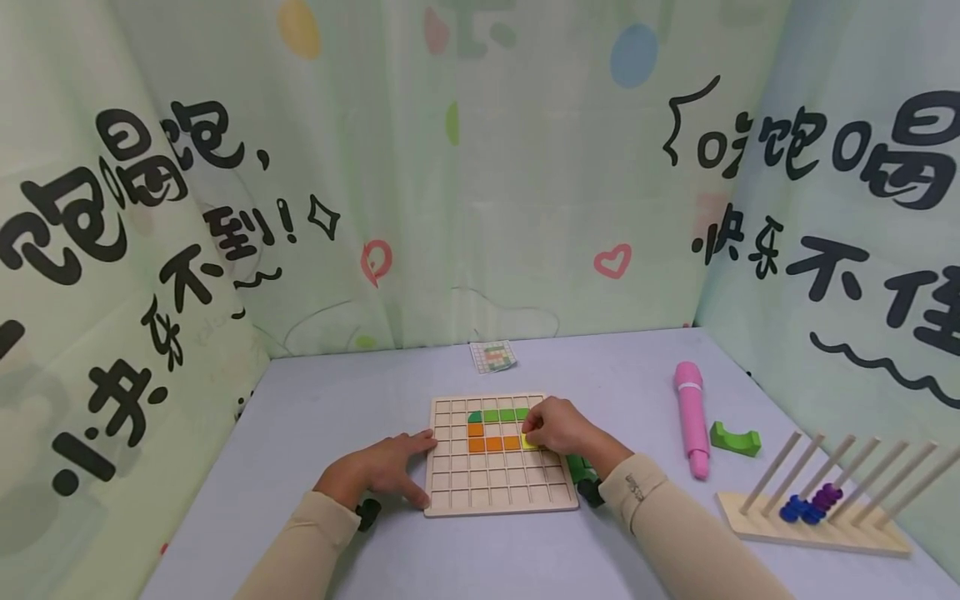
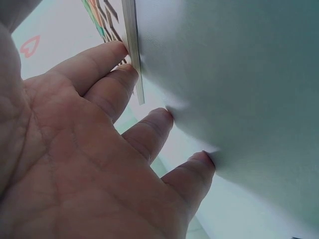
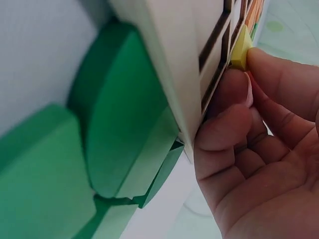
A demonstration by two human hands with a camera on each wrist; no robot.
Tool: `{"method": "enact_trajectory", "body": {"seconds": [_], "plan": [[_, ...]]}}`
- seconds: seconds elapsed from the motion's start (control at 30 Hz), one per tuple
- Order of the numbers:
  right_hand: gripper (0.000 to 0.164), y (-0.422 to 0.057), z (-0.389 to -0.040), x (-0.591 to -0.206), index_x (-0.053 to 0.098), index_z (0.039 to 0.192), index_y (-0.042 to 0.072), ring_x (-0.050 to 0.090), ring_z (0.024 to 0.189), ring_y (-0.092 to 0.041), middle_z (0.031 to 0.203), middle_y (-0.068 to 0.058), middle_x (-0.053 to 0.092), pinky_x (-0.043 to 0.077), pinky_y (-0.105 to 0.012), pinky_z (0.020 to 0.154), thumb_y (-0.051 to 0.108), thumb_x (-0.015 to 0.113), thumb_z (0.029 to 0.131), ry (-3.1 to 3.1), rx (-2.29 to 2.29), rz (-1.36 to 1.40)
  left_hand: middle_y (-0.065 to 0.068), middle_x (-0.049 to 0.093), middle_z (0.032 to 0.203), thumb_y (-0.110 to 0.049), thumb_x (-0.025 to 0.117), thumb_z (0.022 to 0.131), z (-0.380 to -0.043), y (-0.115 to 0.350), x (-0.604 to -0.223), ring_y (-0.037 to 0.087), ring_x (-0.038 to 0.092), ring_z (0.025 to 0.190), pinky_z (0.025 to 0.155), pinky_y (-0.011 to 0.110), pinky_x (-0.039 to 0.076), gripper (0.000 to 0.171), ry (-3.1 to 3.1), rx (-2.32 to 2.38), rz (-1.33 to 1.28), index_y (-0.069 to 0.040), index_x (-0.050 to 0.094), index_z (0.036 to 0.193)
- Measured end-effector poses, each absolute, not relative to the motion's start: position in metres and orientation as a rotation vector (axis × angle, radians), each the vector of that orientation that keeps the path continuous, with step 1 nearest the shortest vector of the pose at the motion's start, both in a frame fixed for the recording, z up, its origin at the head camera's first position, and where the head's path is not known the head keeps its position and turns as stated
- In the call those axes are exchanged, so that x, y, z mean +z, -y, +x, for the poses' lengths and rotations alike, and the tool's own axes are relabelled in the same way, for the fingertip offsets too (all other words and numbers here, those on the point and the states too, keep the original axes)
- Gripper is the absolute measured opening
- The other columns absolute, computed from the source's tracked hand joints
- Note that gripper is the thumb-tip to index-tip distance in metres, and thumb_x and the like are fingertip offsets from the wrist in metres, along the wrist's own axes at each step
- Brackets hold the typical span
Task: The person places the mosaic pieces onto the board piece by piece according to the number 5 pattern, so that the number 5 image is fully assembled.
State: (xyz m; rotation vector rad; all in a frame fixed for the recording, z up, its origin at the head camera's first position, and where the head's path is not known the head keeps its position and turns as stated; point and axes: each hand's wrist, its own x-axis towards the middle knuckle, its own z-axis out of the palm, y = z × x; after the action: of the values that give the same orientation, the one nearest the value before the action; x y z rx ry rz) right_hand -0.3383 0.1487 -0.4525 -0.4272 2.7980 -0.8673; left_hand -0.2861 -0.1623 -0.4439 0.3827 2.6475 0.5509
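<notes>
A wooden grid board [image 1: 450, 500] lies on the table before me. Its cells hold a row of green tiles [image 1: 506, 415] and several orange tiles [image 1: 493, 444] below. My left hand [image 1: 382, 467] rests at the board's left edge, fingers spread and mostly straight; in the left wrist view two fingertips touch the board's side and two more reach the tabletop. Between thumb and finger, my right hand [image 1: 562, 427] pinches a small yellow tile [image 3: 240, 50] at the grid's right part. The right hand covers the cells beneath it in the head view.
Green blocks [image 3: 117, 109] lie against the board's right side. Further right are a pink microphone-shaped toy [image 1: 692, 421], a green arch block [image 1: 735, 439] and a wooden peg stand [image 1: 817, 533] with blue and purple beads. A patterned card [image 1: 493, 357] lies behind the board.
</notes>
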Motion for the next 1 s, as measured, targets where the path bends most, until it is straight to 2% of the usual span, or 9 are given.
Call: {"method": "enact_trajectory", "body": {"seconds": [0.43, 0.7, 1.0], "plan": [[0.013, -0.142, -0.332, -0.449, 0.074, 0.084, 0.010, 0.057, 0.077, -0.017, 0.081, 0.001, 0.067, 0.053, -0.032, 0.073, 0.000, 0.071, 0.092, -2.860, -0.747, -0.472, -0.004, 0.034, 0.169, -0.031, 0.095, 0.075, -0.285, 0.163, -0.444, 0.037, 0.029, 0.156, 0.123, 0.060, 0.029, 0.094, -2.650, 0.558, 0.381, -0.021, 0.048, 0.156], [0.004, -0.160, -0.329, -0.444, 0.075, 0.097, 0.010, 0.059, 0.081, -0.015, 0.089, 0.002, 0.069, 0.054, -0.031, 0.073, 0.009, 0.071, 0.096, -2.803, -0.865, -0.460, -0.003, 0.034, 0.170, -0.032, 0.094, 0.075, -0.287, 0.163, -0.446, 0.038, 0.029, 0.156, 0.123, 0.060, 0.029, 0.095, -2.648, 0.548, 0.387, -0.021, 0.047, 0.157], [0.006, -0.189, -0.330, -0.447, 0.074, 0.102, 0.009, 0.058, 0.085, -0.016, 0.093, 0.001, 0.068, 0.052, -0.031, 0.076, 0.011, 0.070, 0.098, -2.781, -0.941, -0.395, -0.003, 0.034, 0.170, -0.031, 0.094, 0.075, -0.285, 0.163, -0.444, 0.038, 0.028, 0.156, 0.123, 0.060, 0.029, 0.095, -2.649, 0.559, 0.395, -0.020, 0.047, 0.157]]}}
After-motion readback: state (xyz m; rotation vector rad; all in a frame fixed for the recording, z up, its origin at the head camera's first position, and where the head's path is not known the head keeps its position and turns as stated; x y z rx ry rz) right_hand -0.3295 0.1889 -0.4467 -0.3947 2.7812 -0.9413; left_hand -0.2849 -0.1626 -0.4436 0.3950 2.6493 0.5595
